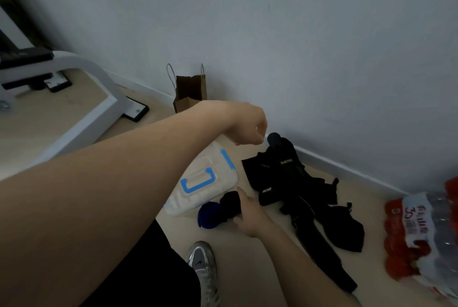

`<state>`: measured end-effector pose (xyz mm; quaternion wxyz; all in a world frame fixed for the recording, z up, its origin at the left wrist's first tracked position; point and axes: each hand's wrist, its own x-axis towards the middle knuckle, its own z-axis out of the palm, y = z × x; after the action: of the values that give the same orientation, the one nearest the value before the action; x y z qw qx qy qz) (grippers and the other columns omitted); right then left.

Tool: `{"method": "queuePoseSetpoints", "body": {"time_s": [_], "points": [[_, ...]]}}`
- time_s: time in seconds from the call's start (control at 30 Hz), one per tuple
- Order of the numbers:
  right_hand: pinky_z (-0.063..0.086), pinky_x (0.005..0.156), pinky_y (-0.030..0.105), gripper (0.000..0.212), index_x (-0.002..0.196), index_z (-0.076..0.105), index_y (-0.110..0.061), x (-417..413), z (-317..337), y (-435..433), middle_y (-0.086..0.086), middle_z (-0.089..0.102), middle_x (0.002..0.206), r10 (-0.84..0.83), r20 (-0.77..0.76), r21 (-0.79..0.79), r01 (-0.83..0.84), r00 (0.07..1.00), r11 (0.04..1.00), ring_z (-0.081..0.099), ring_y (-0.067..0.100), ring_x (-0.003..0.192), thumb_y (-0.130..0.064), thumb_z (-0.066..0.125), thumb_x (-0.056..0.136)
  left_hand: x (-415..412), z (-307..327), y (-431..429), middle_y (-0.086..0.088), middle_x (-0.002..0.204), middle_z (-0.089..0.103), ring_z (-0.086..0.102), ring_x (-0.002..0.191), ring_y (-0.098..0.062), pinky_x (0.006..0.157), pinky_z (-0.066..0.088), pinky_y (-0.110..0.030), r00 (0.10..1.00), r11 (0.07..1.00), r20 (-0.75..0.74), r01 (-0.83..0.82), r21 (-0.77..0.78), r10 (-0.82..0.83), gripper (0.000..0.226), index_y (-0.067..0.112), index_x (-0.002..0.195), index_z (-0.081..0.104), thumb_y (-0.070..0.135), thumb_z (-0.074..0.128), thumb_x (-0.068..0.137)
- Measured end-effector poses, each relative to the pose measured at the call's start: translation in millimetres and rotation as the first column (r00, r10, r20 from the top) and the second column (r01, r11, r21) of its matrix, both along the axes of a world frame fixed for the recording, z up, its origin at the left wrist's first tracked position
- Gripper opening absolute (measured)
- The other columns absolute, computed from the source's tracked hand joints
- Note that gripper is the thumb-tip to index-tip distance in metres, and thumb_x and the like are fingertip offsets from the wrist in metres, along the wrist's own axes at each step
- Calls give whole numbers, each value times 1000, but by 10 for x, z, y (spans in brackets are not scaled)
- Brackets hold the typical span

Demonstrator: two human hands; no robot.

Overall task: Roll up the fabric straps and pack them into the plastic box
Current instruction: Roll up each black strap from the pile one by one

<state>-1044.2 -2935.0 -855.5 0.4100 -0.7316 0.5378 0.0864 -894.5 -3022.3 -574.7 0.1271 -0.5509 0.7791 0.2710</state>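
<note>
A clear plastic box (pixel 210 183) with a blue handle and blue latches lies on the floor, lid shut. Right in front of it my right hand (pixel 249 216) grips a black rolled strap (pixel 230 204), which sits beside a blue rolled strap (pixel 209 215). My left hand (pixel 247 126) hangs in the air above the box's far corner, fingers loosely curled and holding nothing. Just to the right of that hand is another black roll (pixel 275 139). It tops a loose pile of black straps (pixel 297 190) spread over the floor to the right of the box.
A brown paper bag (pixel 190 93) stands against the wall behind the box. A white furniture frame (pixel 99 98) fills the left. A shrink-wrapped pack of water bottles (pixel 421 232) lies at the right edge. My silver shoe (pixel 202 264) is near the bottom.
</note>
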Motion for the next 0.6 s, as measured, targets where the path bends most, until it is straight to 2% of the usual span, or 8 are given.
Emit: {"method": "queuePoseSetpoints", "body": {"time_s": [0.1, 0.17, 0.23, 0.3, 0.37, 0.5, 0.6], "points": [[55, 100, 41, 55, 154, 43, -19, -180, 169, -58, 14, 62, 134, -15, 19, -73, 17, 1000, 997, 63, 31, 119, -15, 59, 102, -129, 8, 13, -7, 123, 75, 71, 107, -22, 102, 57, -41, 999, 1000, 36, 27, -11, -27, 31, 23, 134, 68, 35, 51, 111], [58, 86, 37, 27, 128, 65, -16, -382, 289, -121, 12, 70, 116, -127, -17, -184, 121, 992, 975, 69, 31, 104, -20, 55, 103, -229, 4, 20, -6, 125, 74, 69, 113, -25, 106, 56, -45, 998, 999, 56, 41, -32, -40, 30, 24, 132, 70, 35, 52, 110], [58, 71, 35, 11, 103, 66, -16, -625, 353, -177, 6, 71, 100, -269, -32, -277, 251, 963, 928, 69, 26, 87, -23, 57, 103, -342, -5, 22, -5, 126, 72, 68, 115, -27, 106, 55, -46, 996, 997, 69, 56, -51, -52, 30, 24, 130, 71, 34, 53, 109], [49, 59, 32, 7, 106, 57, -19, -842, 350, -198, 3, 65, 98, -393, -16, -302, 371, 919, 878, 64, 19, 80, -23, 61, 102, -472, -27, 17, -5, 124, 74, 68, 114, -28, 104, 56, -46, 994, 995, 79, 76, -59, -72, 29, 22, 125, 73, 32, 54, 107], [49, 63, 33, 20, 119, 50, -20, -974, 268, -205, 4, 64, 106, -438, 24, -264, 428, 899, 864, 64, 19, 86, -22, 62, 103, -603, -54, 1, -5, 119, 75, 68, 113, -28, 102, 57, -46, 992, 994, 86, 98, -55, -93, 28, 20, 120, 75, 30, 54, 104], [53, 94, 36, 47, 149, 49, -13, -915, 69, -149, 14, 66, 130, -427, 88, -98, 434, 900, 896, 65, 31, 117, -27, 62, 106, -757, -80, -60, -3, 116, 74, 68, 110, -29, 100, 57, -46, 991, 990, 66, 118, -72, -114, 26, 22, 113, 75, 32, 54, 103], [55, 101, 38, 44, 149, 54, -19, -788, -18, -107, 10, 67, 134, -484, 155, -123, 503, 861, 856, 66, 27, 121, -26, 64, 106, -782, -115, -106, -3, 116, 74, 67, 110, -30, 100, 57, -46, 990, 989, 70, 127, -75, -122, 25, 23, 112, 75, 33, 54, 102]]}}
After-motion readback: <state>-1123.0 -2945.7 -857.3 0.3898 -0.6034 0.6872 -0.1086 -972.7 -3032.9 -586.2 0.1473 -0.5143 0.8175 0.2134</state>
